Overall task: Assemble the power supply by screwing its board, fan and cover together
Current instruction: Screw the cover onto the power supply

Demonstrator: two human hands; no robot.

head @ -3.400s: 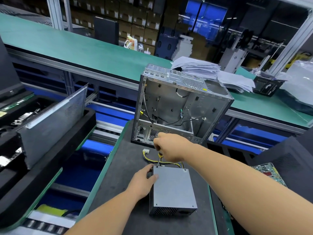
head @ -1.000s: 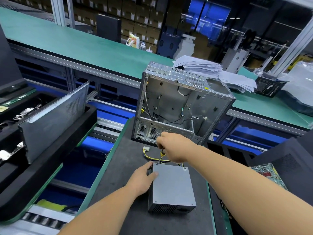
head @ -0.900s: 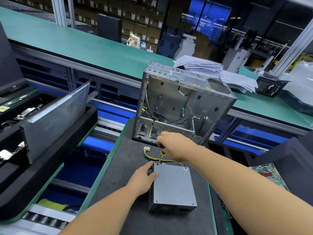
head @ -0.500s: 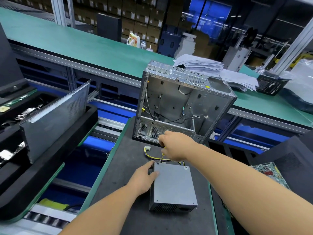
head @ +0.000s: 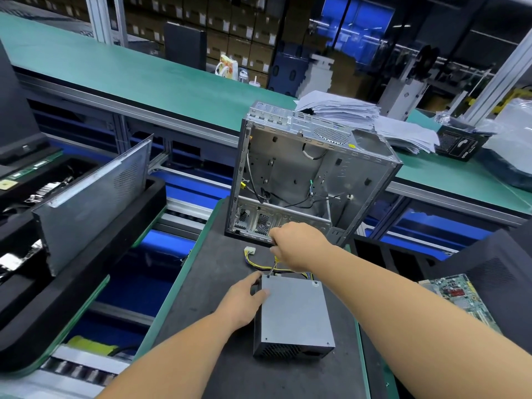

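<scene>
A grey metal power supply lies flat on the dark mat, its cover on top and its vent grille facing me. Yellow and black cables with a white plug run out of its far side. My left hand holds the box's far left corner, thumb on the cover. My right hand grips a screwdriver whose thin shaft slants down to the screw at the cover's far left corner. The handle is mostly hidden in my fist.
An open, empty computer case stands upright just beyond the power supply. A grey side panel leans in a black foam tray at left. A green circuit board lies at right. Paper stacks sit on the green bench behind.
My right hand has shifted slightly right and turned while keeping the screwdriver on the far left corner screw. The left hand and the power supply have stayed in place.
</scene>
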